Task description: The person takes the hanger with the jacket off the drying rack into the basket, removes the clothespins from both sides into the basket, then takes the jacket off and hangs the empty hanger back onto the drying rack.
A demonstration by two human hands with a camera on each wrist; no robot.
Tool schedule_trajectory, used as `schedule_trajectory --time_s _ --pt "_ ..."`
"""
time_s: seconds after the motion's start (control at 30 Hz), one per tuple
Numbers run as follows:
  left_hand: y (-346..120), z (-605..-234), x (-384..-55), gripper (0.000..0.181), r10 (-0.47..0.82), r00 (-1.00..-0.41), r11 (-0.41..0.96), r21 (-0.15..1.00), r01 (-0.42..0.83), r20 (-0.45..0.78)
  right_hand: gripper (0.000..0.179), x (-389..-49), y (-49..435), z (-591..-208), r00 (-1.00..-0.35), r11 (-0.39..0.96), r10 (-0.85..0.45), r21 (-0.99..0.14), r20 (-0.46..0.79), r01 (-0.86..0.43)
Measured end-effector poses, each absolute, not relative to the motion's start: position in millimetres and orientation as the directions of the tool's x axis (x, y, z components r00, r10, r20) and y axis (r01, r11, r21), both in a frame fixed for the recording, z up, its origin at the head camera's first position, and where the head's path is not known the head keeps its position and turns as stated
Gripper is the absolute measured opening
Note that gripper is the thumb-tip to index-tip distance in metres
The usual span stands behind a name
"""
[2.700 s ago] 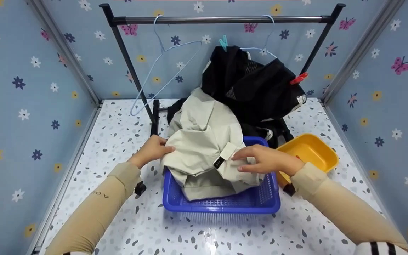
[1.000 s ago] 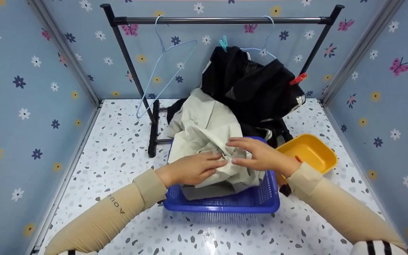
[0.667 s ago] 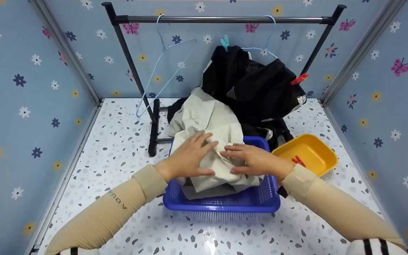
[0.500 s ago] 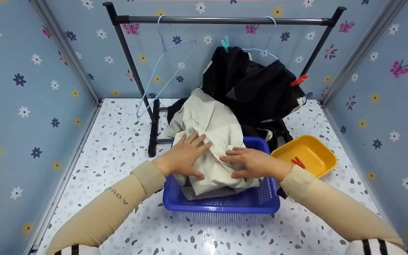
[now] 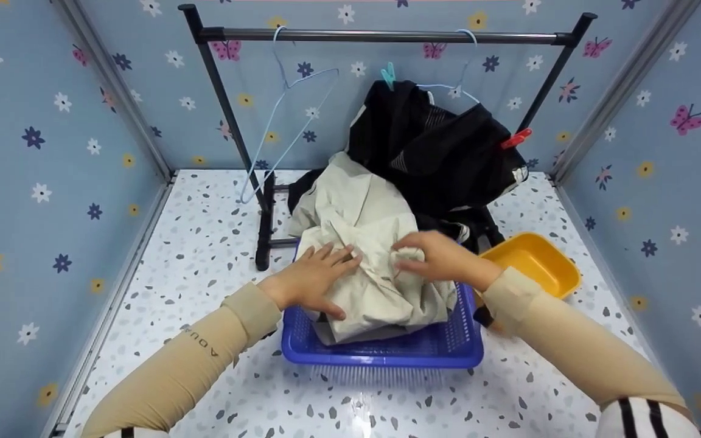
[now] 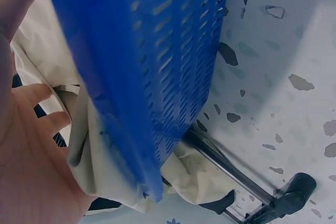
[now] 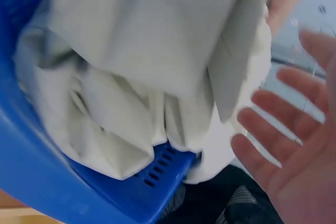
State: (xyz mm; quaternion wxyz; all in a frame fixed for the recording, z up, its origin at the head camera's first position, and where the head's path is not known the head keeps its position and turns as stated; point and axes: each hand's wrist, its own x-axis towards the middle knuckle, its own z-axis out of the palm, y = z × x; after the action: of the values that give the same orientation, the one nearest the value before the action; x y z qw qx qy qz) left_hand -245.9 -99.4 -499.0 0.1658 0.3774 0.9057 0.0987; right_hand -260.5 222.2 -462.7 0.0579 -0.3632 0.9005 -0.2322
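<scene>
A crumpled light beige garment (image 5: pixel 356 213) lies heaped in a blue plastic basket (image 5: pixel 381 359) and spills over its back edge. My left hand (image 5: pixel 313 280) rests on the garment's left part with fingers spread. In the left wrist view its fingers touch the cloth beside the basket wall (image 6: pixel 173 51). My right hand (image 5: pixel 439 258), blurred, is over the garment's right side, fingers slightly bent. The right wrist view shows its fingers (image 7: pixel 273 129) spread apart from the cloth, holding nothing.
A black clothes rack (image 5: pixel 387 36) stands behind. It carries an empty blue hanger (image 5: pixel 271 134) and a hanger with a black garment (image 5: pixel 442 152), a teal clothespin (image 5: pixel 388 74) and a red clothespin (image 5: pixel 516 139). A yellow tub (image 5: pixel 539 261) sits at the right.
My left hand has gone from pinching the garment's left edge to lying spread on it. The cloth is folded inward, hiding its label. My right hand has just lifted slightly away.
</scene>
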Motion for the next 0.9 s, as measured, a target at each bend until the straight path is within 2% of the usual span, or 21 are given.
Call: schedule_trajectory --time_s 0.13,0.3,0.6,0.9 --pt "-99.4 -499.8 -245.2 0.12 0.71 -0.666 0.701 0.308 0.643 -0.229 0.039 -284.3 223.2 -460.1 -0.843 0.663 -0.517 -0.554 0.149 -0.504" --pt "-98.8 -499.9 -243.0 0.119 0.703 -0.67 0.709 0.309 0.634 -0.238 0.053 -310.7 222.6 -462.3 -0.921 0.707 -0.386 -0.625 0.054 -0.332" --pt "-96.7 -503.0 -241.0 0.12 0.692 -0.679 0.72 0.308 0.622 -0.246 0.072 -342.1 216.9 -476.3 -0.971 0.739 -0.228 -0.663 -0.079 -0.119" --pt "-96.6 -502.8 -242.0 0.122 0.696 -0.679 0.717 0.292 0.633 -0.234 0.083 -352.6 207.4 -483.3 -0.974 0.681 -0.117 -0.73 -0.196 0.065"
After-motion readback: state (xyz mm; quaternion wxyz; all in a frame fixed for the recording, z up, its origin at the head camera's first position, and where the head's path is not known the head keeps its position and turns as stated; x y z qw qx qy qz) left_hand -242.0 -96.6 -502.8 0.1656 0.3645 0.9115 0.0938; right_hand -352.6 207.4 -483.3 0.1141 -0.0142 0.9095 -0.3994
